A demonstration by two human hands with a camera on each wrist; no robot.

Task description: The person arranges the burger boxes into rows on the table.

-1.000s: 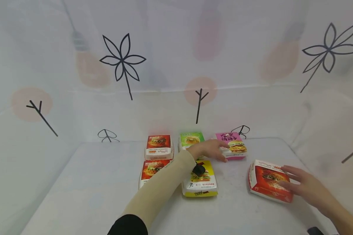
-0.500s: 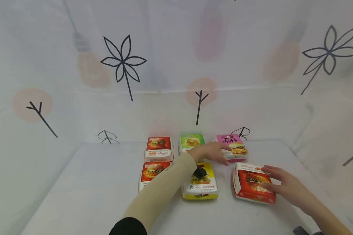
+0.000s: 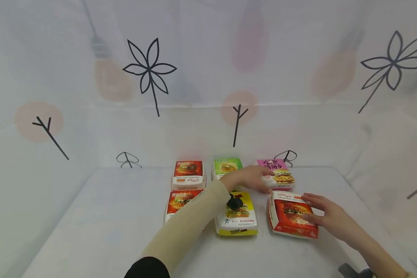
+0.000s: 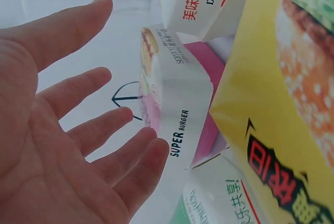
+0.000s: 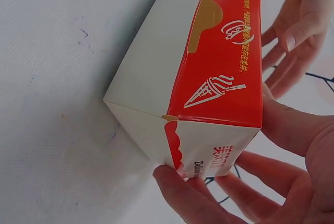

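Observation:
A red-and-white burger box [image 3: 294, 214] sits at the front right of the table. My right hand [image 3: 330, 216] grips its right side, thumb on the top; in the right wrist view, fingers [image 5: 182, 198] reach around its white end. Behind it stands a pink burger box [image 3: 277, 173]. Over the gap between the pink box and a green burger box [image 3: 227, 165] hovers my left hand [image 3: 246, 178], its fingers extended and holding nothing. The left wrist view shows that hand's palm [image 4: 47, 145] beside the pink box. Whether its fingertips touch a box, I cannot tell.
A yellow-and-white burger box [image 3: 237, 216] stands in front of the green one. Two more red burger boxes, one behind [image 3: 188, 173] and one in front [image 3: 180, 200], form the left column; my left forearm partly covers the front one. A patterned cloth [image 3: 208, 77] hangs behind the white table [image 3: 107, 224].
My right hand has slid the red box leftward, close to the yellow box and in front of the pink one. The left hand has stayed nearly in place.

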